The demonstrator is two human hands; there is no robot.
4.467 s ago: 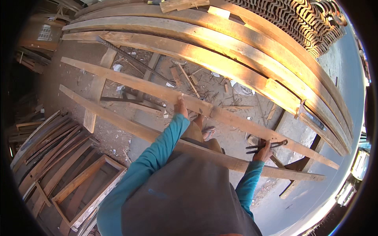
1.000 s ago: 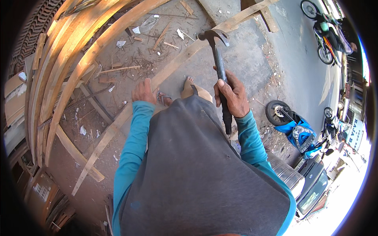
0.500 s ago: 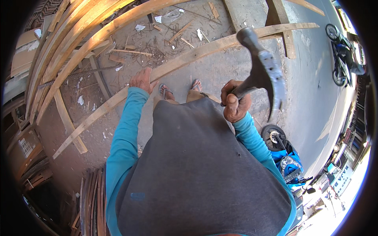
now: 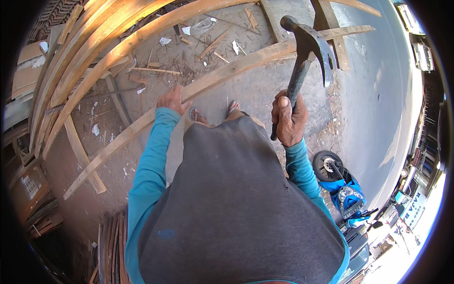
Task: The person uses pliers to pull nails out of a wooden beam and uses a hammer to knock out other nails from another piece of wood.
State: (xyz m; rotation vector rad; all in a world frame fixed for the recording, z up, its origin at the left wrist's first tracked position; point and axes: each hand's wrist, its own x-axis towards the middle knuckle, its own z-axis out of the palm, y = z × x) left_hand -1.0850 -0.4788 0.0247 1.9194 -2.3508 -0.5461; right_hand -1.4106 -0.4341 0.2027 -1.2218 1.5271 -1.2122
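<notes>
A claw hammer [image 4: 299, 73] with a dark handle is in my right hand [image 4: 290, 119], whose fingers are wrapped round the lower handle. Its metal head points up and away, above the far part of a long wooden plank [image 4: 231, 70]. That plank runs slantwise from the lower left to the upper right, appearing curved. My left hand [image 4: 172, 100] grips the plank near its middle, fingers over the far edge and thumb along it. Wooden supports [image 4: 85, 154] cross under the plank near its left end and near its right end.
Several long beams [image 4: 101, 71] lie stacked at the upper left. Wood scraps [image 4: 215, 43], paper bits and twigs litter the ground. A stack of narrow boards [image 4: 112, 246] stands at the lower left. A blue motorcycle [image 4: 349, 196] is parked on my right, beside the road [image 4: 378, 94].
My right hand has turned the hammer more upright and shifted slightly right, its head now farther out. My left hand stays on the plank. A passing motorbike has left the view at right.
</notes>
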